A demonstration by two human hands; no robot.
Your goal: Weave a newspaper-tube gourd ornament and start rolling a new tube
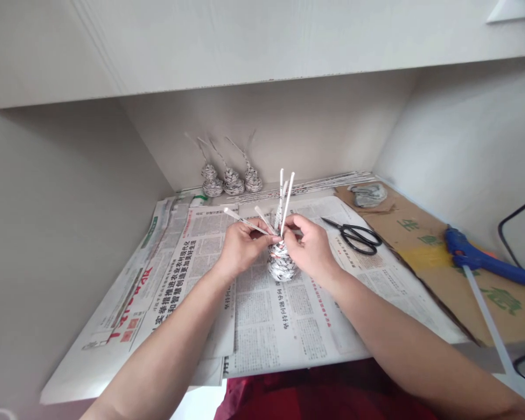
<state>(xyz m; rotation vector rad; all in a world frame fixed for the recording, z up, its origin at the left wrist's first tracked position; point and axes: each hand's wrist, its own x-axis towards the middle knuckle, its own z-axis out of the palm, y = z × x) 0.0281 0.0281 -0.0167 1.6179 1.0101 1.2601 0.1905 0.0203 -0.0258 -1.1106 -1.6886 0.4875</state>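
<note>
Left hand [245,248] is pinching a paper stick [233,213] between thumb and index finger, tips meeting at the rim of the woven paper piece [282,267]. Right hand [310,248] is curling in from the piece's right, fingers bent, tips touching its rim; can't tell if it's pinching a stick too. Forearms are converging on the piece from lower left and lower right, wrists angling inward. Piece is standing on newspaper [262,338], more sticks [291,198] poking up from its top. Right of the piece: black scissors [346,231] are lying, tip pointing away; farther right, a blue glue gun [485,261] is resting on cardboard [420,233]. Behind the piece: loose paper rods [308,188] are lying; behind and left, three woven gourds [234,185] are standing.
</note>
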